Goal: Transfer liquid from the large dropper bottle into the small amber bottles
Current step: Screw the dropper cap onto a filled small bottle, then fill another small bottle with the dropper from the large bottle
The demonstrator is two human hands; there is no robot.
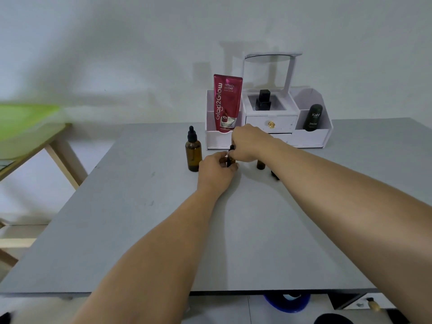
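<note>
The large amber dropper bottle [193,152] stands upright with its black dropper cap on, at the back middle of the grey table [163,230]. Just right of it my left hand [216,171] grips a small amber bottle [230,161] that stands on the table. My right hand [247,143] pinches that bottle's black cap [232,148] from above. A second small amber bottle [260,164] stands to the right, partly hidden behind my right wrist. A small dark object [275,175] lies beside it, mostly hidden by my forearm.
A white organiser [313,136] stands behind the bottles, holding a red tube [228,102], a black bottle [263,100] and a dark green bottle [313,118]. A wooden table with a green item [25,127] stands at the left.
</note>
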